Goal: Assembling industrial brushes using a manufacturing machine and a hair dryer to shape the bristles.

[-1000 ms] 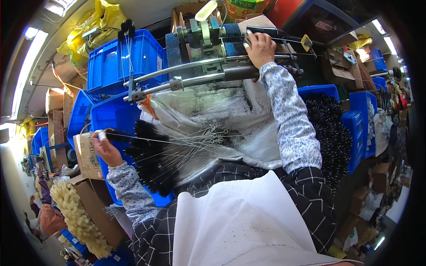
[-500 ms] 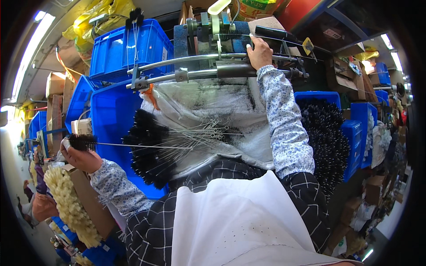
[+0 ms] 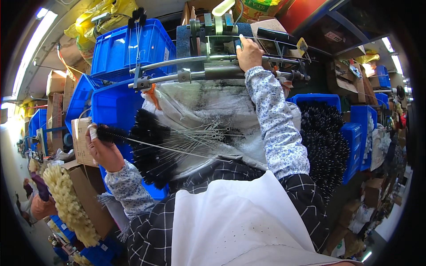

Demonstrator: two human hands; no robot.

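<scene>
A black bottle brush (image 3: 114,134) on a long twisted-wire stem is pinched at its bristle end by my left hand (image 3: 105,150); its stem slants right across my lap. Over the bench machine (image 3: 191,42), my right hand (image 3: 250,54) reaches in with fingers bent at a thin rod; what they grip is hidden. Lying on the grey cloth (image 3: 248,128) over my lap is a pile of similar brushes (image 3: 153,146), bristles left and looped wire ends right. A steel bar (image 3: 226,72) crosses the machine's front, below my right hand.
A blue bin (image 3: 106,99) stands left of my lap, a blue crate (image 3: 126,46) behind it with a few brushes upright. At my right is a blue bin packed with black brushes (image 3: 324,142). Cardboard boxes and pale yellow bristle bundles (image 3: 66,199) sit far left.
My left hand has moved right and slightly up, tilting the brush so its stem slopes down more. My right hand has slid left along the machine. The black bristles there no longer show.
</scene>
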